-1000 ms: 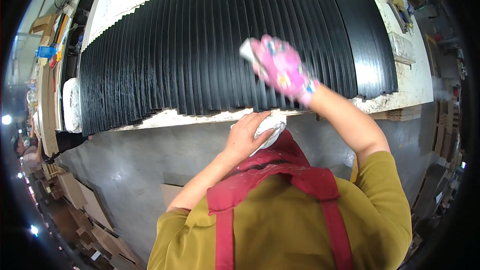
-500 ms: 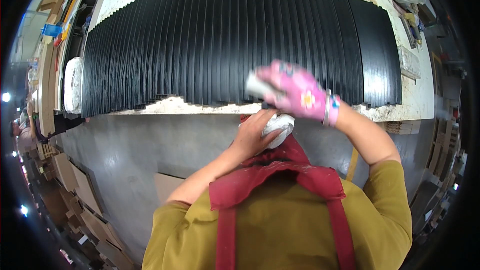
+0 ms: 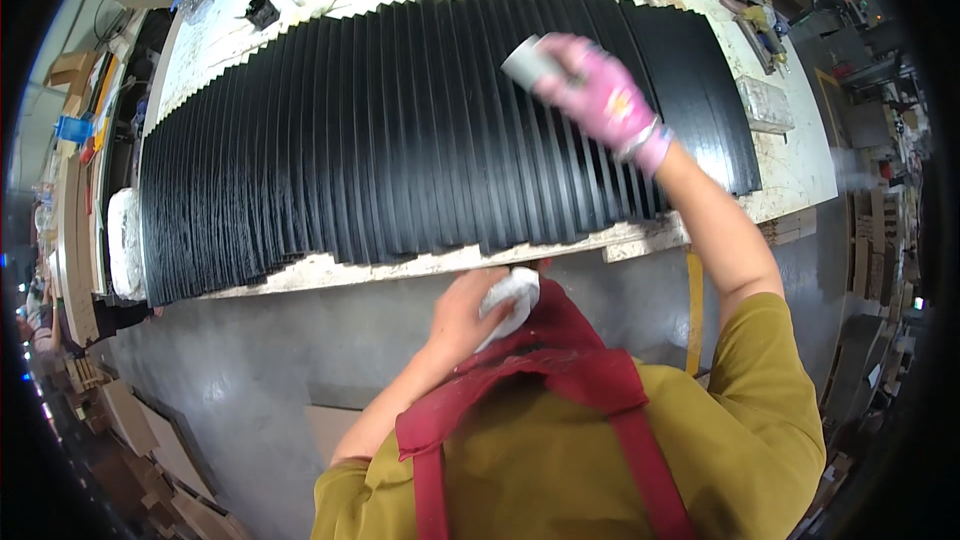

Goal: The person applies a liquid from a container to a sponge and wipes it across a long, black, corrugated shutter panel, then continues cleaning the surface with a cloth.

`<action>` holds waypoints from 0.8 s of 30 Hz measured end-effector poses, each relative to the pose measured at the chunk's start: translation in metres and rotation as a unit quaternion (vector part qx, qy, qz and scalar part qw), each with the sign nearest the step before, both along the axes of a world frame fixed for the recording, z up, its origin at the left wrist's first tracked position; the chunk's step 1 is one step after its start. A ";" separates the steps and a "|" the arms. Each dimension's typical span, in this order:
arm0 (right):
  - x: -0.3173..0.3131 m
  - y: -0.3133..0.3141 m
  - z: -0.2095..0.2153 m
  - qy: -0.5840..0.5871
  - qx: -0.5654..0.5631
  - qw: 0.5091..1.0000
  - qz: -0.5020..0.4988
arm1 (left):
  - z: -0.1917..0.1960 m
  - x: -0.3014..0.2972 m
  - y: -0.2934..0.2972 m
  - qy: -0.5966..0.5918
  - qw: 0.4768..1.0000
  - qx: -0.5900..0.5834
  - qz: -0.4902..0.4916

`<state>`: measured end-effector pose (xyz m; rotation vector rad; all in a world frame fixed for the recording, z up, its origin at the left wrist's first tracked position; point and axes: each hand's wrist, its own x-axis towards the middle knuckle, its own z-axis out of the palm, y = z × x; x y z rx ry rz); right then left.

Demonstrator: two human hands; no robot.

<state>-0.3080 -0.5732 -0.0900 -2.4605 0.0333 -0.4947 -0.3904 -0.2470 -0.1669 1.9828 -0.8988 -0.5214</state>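
Your right hand (image 3: 600,100), in a pink patterned glove, is wrapped around a small grey cylinder, seemingly a spray can (image 3: 525,62), holding it over the black strips (image 3: 420,140) toward their 1 o'clock corner. Your bare left hand (image 3: 468,308) is curled around a crumpled white rag (image 3: 510,298), held close to your chest just off the bench's near edge at 6 o'clock.

The strips are long, narrow and matte black, laid side by side like a fan so their ridged edges form a corrugated sheet across the pale, paint-flecked workbench (image 3: 790,155). Their near ends make a jagged line a little inside the bench edge.

A pale block (image 3: 765,100) lies on bare bench at 3 o'clock, and a small black object (image 3: 262,10) sits at 11 o'clock. Grey floor (image 3: 250,360) opens below the bench at 7 o'clock.
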 end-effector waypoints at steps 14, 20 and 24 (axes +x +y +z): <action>0.053 -0.037 -0.028 0.081 -0.174 0.977 0.092 | 0.016 0.005 -0.046 0.025 0.999 0.010 -0.039; 0.129 -0.136 -0.038 0.075 -0.174 0.977 -0.097 | 0.023 0.005 -0.062 0.071 0.995 0.026 -0.072; 0.084 -0.073 -0.038 0.082 -0.179 0.977 0.087 | 0.018 0.004 -0.058 0.070 0.996 0.035 -0.032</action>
